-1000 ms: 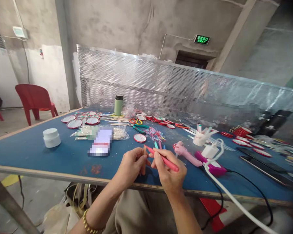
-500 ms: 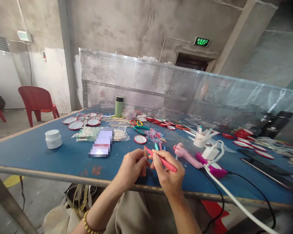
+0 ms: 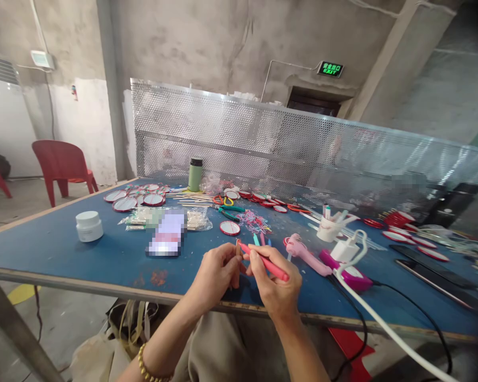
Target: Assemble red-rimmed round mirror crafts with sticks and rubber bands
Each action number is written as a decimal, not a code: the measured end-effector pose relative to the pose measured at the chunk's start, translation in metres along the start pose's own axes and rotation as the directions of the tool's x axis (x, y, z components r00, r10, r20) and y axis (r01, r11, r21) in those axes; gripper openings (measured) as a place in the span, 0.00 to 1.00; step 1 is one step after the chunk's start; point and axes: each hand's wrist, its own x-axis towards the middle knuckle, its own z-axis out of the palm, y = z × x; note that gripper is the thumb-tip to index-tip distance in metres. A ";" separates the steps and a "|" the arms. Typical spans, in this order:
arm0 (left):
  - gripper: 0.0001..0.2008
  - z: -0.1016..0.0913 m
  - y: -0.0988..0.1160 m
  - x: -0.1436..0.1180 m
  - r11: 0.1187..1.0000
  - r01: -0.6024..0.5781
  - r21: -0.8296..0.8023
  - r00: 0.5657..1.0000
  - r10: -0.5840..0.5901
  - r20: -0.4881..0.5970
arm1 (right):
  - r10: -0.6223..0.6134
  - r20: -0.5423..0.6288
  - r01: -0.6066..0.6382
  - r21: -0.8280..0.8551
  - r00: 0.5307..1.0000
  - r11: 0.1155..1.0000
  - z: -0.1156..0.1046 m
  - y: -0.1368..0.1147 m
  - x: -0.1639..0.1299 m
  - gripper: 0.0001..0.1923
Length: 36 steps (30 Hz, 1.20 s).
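Note:
Near the front edge of the table [image 3: 115,265], my right hand [image 3: 282,292] grips a pinkish-red pen [image 3: 270,266] between thumb and fingers. The pen slants up to the left. Its tip is at the fingertips of my left hand [image 3: 215,273], which is closed in a pinch. Whatever those fingers hold is small and mostly hidden behind them. Just beyond my hands lie a round white disc with a red rim [image 3: 230,228] and a turquoise pen or marker [image 3: 256,240]. A heap of thin pink and blue loops [image 3: 253,220] sits farther back.
A phone [image 3: 167,233] and white jar [image 3: 89,226] stand left. Behind are pliers [image 3: 228,214], wooden sticks [image 3: 195,199] and a green bottle [image 3: 195,175]. On the right are a pink glue gun [image 3: 308,255], a purple power strip [image 3: 352,277] and a cup of pens [image 3: 327,229].
Both hands and the pen keep nearly the same place and grip. The whole view has shifted very slightly.

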 end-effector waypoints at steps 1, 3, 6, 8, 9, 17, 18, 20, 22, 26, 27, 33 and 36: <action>0.11 0.000 0.000 0.000 1.000 0.001 -0.001 1.000 -0.001 -0.001 | 0.000 -0.002 0.000 -0.007 1.000 1.000 0.000 0.000 0.000 0.07; 0.10 0.000 0.000 0.000 1.000 0.004 -0.002 1.000 -0.004 0.001 | 0.002 -0.015 -0.002 -0.008 1.000 1.000 0.000 -0.001 0.001 0.07; 0.10 0.000 -0.001 -0.001 1.000 0.004 -0.012 1.000 -0.004 -0.003 | -0.007 -0.016 0.007 -0.005 1.000 1.000 0.000 0.000 0.001 0.07; 0.10 0.000 -0.001 0.000 1.000 0.002 -0.016 1.000 -0.002 -0.006 | -0.017 -0.006 0.017 -0.009 1.000 1.000 0.001 0.001 0.000 0.07; 0.10 0.000 -0.001 0.000 1.000 0.001 -0.012 1.000 -0.001 -0.006 | -0.018 -0.009 0.018 -0.008 1.000 1.000 0.001 0.002 0.000 0.06; 0.11 0.001 -0.003 0.001 1.000 -0.008 -0.007 1.000 0.008 -0.008 | 0.004 -0.042 -0.004 0.001 0.999 1.000 0.002 0.004 -0.001 0.06; 0.11 0.001 -0.003 0.001 1.000 -0.007 -0.012 1.000 0.007 -0.008 | 0.006 -0.036 -0.006 -0.007 0.999 1.000 0.002 0.004 -0.001 0.06; 0.11 0.001 -0.003 0.001 1.000 -0.004 -0.017 1.000 0.004 -0.007 | 0.014 -0.032 -0.014 -0.013 0.999 1.000 0.001 0.003 -0.001 0.06; 0.11 0.001 -0.003 0.001 1.000 -0.001 -0.008 1.000 0.001 -0.006 | 0.017 -0.040 -0.017 -0.006 0.999 1.000 0.001 0.003 -0.001 0.06; 0.11 0.000 -0.002 0.001 1.000 -0.001 0.011 1.000 0.002 -0.007 | 0.017 -0.050 -0.017 0.005 0.999 1.000 0.002 0.004 -0.001 0.06; 0.11 0.000 -0.001 0.001 1.000 -0.002 0.011 1.000 0.002 -0.009 | 0.016 -0.045 -0.016 0.002 0.999 1.000 0.002 0.004 -0.001 0.06; 0.12 0.000 -0.002 0.000 1.000 -0.001 0.019 1.000 0.001 -0.004 | 0.002 -0.072 -0.001 0.006 0.997 1.000 0.003 0.006 -0.002 0.06; 0.12 0.000 -0.002 0.001 1.000 -0.004 0.016 1.000 0.004 -0.006 | 0.009 -0.074 -0.009 0.005 0.997 1.000 0.003 0.005 -0.002 0.06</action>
